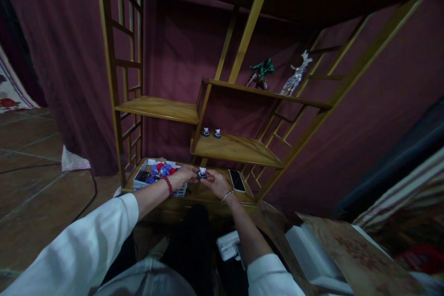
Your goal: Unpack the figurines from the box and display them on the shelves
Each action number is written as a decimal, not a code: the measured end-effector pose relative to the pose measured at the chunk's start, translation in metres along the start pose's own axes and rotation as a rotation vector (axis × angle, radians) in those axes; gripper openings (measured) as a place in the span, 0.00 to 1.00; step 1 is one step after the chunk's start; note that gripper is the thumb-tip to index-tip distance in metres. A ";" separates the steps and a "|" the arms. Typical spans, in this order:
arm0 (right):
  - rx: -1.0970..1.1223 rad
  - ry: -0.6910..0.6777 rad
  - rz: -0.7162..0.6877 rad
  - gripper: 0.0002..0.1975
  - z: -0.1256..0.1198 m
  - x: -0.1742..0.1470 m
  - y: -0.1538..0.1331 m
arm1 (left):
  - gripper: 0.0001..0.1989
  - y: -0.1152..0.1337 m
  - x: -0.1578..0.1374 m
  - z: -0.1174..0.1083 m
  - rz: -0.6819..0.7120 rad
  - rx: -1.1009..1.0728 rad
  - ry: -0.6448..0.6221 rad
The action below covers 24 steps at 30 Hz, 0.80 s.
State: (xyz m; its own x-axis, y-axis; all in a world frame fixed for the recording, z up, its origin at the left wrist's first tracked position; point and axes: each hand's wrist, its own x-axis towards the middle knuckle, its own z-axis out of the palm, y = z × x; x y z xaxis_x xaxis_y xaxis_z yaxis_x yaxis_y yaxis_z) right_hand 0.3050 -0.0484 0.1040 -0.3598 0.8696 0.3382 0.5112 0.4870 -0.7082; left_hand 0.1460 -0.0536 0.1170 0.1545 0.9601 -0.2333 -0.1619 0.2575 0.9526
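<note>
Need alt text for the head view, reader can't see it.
A person's left hand and right hand hold a small figurine at a wooden shelf unit. Two similar figurines stand on a shelf just above; lower down, an open box of red, blue and dark items sits to the left, a phone to the right.

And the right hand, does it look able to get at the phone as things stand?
Probably yes: the phone lies just beside the right hand, with nothing visible between them. That hand is busy at the small figurine, though, so it would likely have to let go first.
</note>
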 end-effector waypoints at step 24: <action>0.097 0.015 -0.007 0.18 -0.097 0.014 0.002 | 0.10 0.058 0.027 0.072 0.138 0.113 -0.121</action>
State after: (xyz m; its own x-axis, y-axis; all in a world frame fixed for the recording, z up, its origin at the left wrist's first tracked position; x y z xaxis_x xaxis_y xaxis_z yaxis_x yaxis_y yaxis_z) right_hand 0.3769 -0.0278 0.1674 -0.3512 0.8675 0.3523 0.4300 0.4837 -0.7623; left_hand 0.2109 -0.0212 0.1798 0.2556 0.9634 -0.0803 -0.0802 0.1039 0.9913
